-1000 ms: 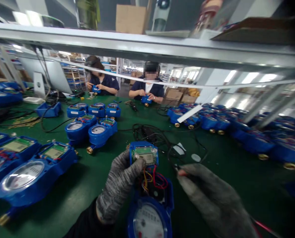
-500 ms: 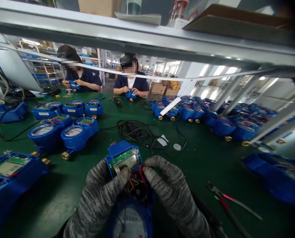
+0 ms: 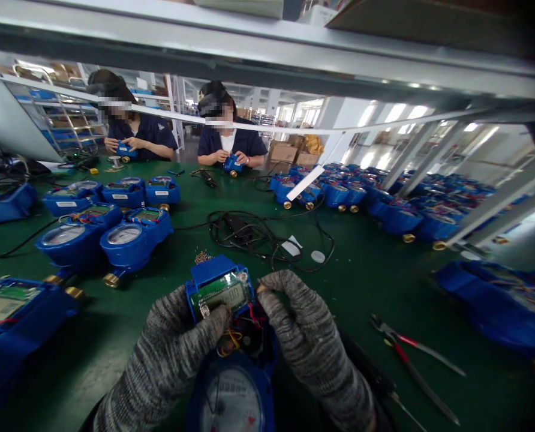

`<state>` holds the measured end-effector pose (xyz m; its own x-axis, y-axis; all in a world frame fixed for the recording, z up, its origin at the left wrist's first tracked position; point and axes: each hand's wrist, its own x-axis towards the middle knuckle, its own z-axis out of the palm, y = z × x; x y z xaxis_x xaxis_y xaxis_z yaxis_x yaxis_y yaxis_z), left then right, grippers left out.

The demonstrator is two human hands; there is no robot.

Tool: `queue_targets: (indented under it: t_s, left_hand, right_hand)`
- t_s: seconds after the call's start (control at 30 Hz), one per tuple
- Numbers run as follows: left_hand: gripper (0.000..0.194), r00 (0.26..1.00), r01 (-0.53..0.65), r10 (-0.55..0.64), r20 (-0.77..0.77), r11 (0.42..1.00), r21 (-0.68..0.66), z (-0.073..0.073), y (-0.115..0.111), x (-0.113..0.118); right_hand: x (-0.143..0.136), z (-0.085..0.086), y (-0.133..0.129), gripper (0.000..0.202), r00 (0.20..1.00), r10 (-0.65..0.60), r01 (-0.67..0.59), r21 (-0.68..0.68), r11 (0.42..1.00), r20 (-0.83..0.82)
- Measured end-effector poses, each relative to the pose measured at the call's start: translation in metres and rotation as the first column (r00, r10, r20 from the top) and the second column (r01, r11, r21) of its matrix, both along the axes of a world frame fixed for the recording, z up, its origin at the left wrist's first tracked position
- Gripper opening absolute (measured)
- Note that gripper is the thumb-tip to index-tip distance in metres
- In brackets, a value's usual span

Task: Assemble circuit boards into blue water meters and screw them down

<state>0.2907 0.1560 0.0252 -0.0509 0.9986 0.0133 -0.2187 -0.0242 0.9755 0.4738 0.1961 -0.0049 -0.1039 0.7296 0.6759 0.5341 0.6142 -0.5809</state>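
Observation:
A blue water meter (image 3: 270, 360) lies in front of me, its round dial (image 3: 231, 396) towards me and its electronics box uncovered. My left hand (image 3: 182, 336), in a grey knitted glove, grips the green circuit board (image 3: 198, 298) with its lit-up display (image 3: 229, 297); the thumb presses on the lower edge, the other fingers are hidden behind the blue housing. Red wires (image 3: 254, 315) and yellow wires (image 3: 232, 342) lie in the cavity below the board. My right hand (image 3: 294, 318), gloved likewise, is closed in a pinch at the board's right edge; what its fingertips hold is hidden.
Red-handled pliers (image 3: 402, 348) and a thin-tipped tool (image 3: 384, 384) lie on the right. More blue meters (image 3: 130, 243) stand left and at the far right. Coiled black cable (image 3: 249, 234) and small screws (image 3: 202, 257) lie ahead. Two people (image 3: 229, 144) work opposite, below a metal shelf beam (image 3: 249, 54).
The red wire that stood up beside my right fingertips now lies lower in the cavity. The display's digits show more plainly. The view has tilted slightly down.

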Motion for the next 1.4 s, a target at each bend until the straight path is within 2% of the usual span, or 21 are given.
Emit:
queue_targets:
  t_s: [0.17,0.27,0.43,0.53,0.6,0.67,0.77,0.83,0.93,1.0,1.13,1.23,1.4]
  left_hand:
    - [0.023,0.992,0.051,-0.052,0.118,0.999,0.006,-0.001,-0.001,0.002]
    - [0.021,0.991,-0.005,0.003,0.131,1.0,0.015,0.004,-0.002,0.006]
    - [0.024,0.999,-0.052,0.051,0.008,0.998,0.041,0.009,0.0,0.008]
    - [0.021,0.987,-0.094,0.101,-0.124,0.994,0.056,0.007,0.002,0.008]
    - [0.021,0.973,-0.104,0.115,-0.2,0.993,0.064,0.005,0.004,0.006]
    - [0.022,0.968,-0.092,0.105,-0.228,0.993,0.067,0.003,0.005,0.004]
    - [0.023,0.99,-0.006,0.012,-0.142,0.999,0.045,0.002,0.005,-0.002]
    - [0.024,0.996,0.081,-0.08,-0.028,0.997,0.01,0.001,0.005,-0.006]
    - [0.025,0.982,0.161,-0.157,0.108,0.987,-0.026,0.0,0.005,-0.008]
    - [0.024,0.98,0.151,-0.139,0.143,0.985,-0.078,-0.001,0.005,-0.008]
    - [0.026,0.996,0.055,-0.042,0.083,0.986,-0.159,-0.01,0.01,-0.01]
    - [0.026,0.999,0.023,-0.02,0.026,0.992,-0.121,-0.019,0.016,-0.011]
    - [0.043,1.0,-0.018,0.018,-0.003,0.999,-0.042,-0.026,0.02,-0.007]
  right_hand:
    - [0.007,0.006,0.003,0.013,0.984,0.176,-0.174,-0.178,0.968,-0.004]
    - [0.01,0.01,0.004,0.009,0.969,0.248,-0.242,-0.193,0.951,0.005]
    - [0.006,0.01,-0.002,0.013,0.986,0.146,-0.149,0.033,0.988,0.079]
    - [-0.001,0.008,-0.005,0.013,0.983,0.06,-0.1,0.228,0.968,0.176]
    - [-0.005,0.007,-0.004,0.011,0.98,0.025,-0.082,0.284,0.955,0.197]
    - [-0.005,0.005,-0.002,0.009,0.988,0.044,-0.076,0.213,0.974,0.148]
    - [-0.002,0.007,0.003,0.006,0.99,0.139,-0.138,-0.047,0.989,0.024]
    - [0.002,0.01,0.007,0.005,0.973,0.224,-0.23,-0.213,0.95,-0.052]
    - [0.007,0.016,0.009,0.005,0.929,0.322,-0.367,-0.365,0.856,-0.181]
    - [0.008,0.018,0.009,0.005,0.9,0.36,-0.434,-0.416,0.799,-0.248]
    - [0.009,0.017,0.009,0.006,0.874,0.384,-0.484,-0.459,0.745,-0.298]
    - [0.009,0.017,0.008,0.009,0.875,0.384,-0.483,-0.481,0.731,-0.296]
    - [0.01,0.02,0.005,0.01,0.868,0.422,-0.497,-0.493,0.714,-0.264]
